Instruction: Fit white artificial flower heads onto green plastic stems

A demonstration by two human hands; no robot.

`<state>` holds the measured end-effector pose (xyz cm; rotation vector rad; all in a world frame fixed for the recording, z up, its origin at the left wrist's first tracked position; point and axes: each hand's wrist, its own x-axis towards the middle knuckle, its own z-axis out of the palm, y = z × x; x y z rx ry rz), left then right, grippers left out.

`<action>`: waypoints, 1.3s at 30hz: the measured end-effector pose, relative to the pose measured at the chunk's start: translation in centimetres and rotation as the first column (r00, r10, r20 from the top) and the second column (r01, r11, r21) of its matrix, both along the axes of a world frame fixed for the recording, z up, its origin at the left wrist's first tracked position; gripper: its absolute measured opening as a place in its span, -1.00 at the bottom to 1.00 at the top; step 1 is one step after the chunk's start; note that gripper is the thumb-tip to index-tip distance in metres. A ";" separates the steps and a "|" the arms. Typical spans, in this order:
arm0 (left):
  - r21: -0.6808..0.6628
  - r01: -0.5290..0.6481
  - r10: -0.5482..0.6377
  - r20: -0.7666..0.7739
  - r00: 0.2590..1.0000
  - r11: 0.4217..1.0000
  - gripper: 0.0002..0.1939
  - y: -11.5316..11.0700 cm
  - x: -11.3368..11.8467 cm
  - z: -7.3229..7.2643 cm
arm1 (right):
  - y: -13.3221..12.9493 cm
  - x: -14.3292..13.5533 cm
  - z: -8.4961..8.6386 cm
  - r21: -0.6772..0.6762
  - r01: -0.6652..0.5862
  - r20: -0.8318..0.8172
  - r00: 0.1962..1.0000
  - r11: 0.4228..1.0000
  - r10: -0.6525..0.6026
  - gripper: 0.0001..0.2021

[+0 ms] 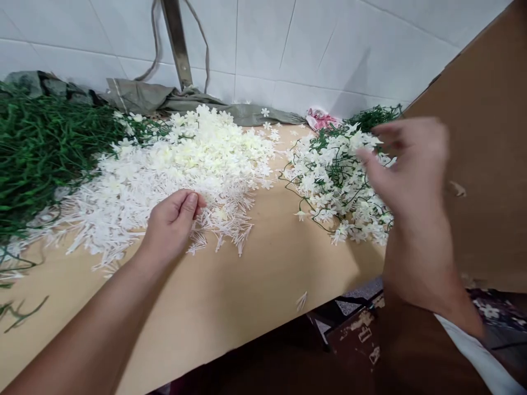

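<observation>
My left hand is closed in a pinch at the front of a wide heap of white artificial blossoms and thin white stem pieces; whatever its fingertips hold is too small to make out. Over at the right, my right hand is slightly blurred, its thumb and fingers apart with nothing between them. Just beside and below it lies a pile of white flowers on green stems. A large mass of green plastic stems fills the left side.
The wooden table has a front edge running diagonally. A cardboard sheet stands at the right. Along the tiled wall lie grey-green cloth and a pink-and-white cloth. A loose white piece lies near the edge.
</observation>
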<state>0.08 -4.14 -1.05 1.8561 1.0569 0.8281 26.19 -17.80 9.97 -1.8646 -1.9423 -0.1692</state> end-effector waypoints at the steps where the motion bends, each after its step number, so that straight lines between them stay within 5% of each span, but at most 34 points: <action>1: 0.022 0.012 -0.012 -0.018 1.000 1.000 -0.74 0.1 -0.1 -0.1 | 0.3 -1.3 -1.3 -0.032 -0.017 -0.001 1.000 0.999 0.017 -0.78; 6: 0.097 0.051 -0.039 -0.128 0.991 0.994 -0.69 0.4 -0.4 -0.9 | 2.0 -7.3 -8.6 -0.237 -0.120 0.022 0.991 0.964 0.129 -0.73; 9: 0.152 0.057 -0.019 -0.241 0.970 0.987 -0.71 0.6 -0.3 -1.2 | 3.4 -9.3 -11.2 -0.348 -0.136 0.071 0.983 0.928 0.171 -0.67; 12: 0.199 0.081 -0.012 -0.326 0.945 0.977 -0.73 0.6 -0.3 -1.1 | 5.2 -10.1 -11.5 -0.394 -0.161 0.090 0.973 0.905 0.212 -0.69; 15: 0.217 0.103 -0.022 -0.348 0.937 0.971 -0.74 0.3 -0.2 -0.9 | 5.7 -8.9 -9.5 -0.399 -0.162 0.032 0.981 0.903 0.190 -0.66; 19: 0.197 0.126 -0.049 -0.356 0.933 0.972 -0.76 -0.2 0.0 -0.3 | 1.4 -5.1 -5.9 -0.391 -0.166 -0.151 0.982 0.905 0.115 -0.64; 21: 0.189 0.149 -0.067 -0.382 0.922 0.971 -0.77 -0.3 0.2 -0.1 | -2.4 -4.1 -5.6 -0.433 -0.215 -0.243 0.963 0.875 0.117 -0.62; 25: 0.202 0.185 -0.089 -0.411 0.907 0.962 -0.77 -0.5 0.6 -0.1 | -8.7 -4.5 -9.5 -0.321 -0.180 -0.184 0.975 0.930 0.125 -0.40; 28: 0.215 0.188 -0.080 -0.430 0.899 0.958 -0.77 -0.5 0.8 -0.3 | -9.7 -5.1 -13.2 -0.273 -0.146 -0.041 0.989 0.951 0.140 -0.31; 31: 0.238 0.189 -0.066 -0.444 0.894 0.953 -0.78 -0.5 0.9 -0.4 | -8.1 -5.1 -14.7 -0.263 -0.179 0.014 0.982 0.948 0.189 -0.25; 35: 0.296 0.194 -0.042 -0.452 0.891 0.935 -0.76 -0.5 0.8 -0.5 | -3.4 -5.0 -14.3 -0.274 -0.241 0.066 0.961 0.931 0.268 -0.21; 39: 0.342 0.201 -0.026 -0.454 0.891 0.918 -0.75 -0.5 0.7 -0.5 | 2.5 -5.4 -14.1 -0.221 -0.159 0.094 0.978 0.962 0.184 -0.30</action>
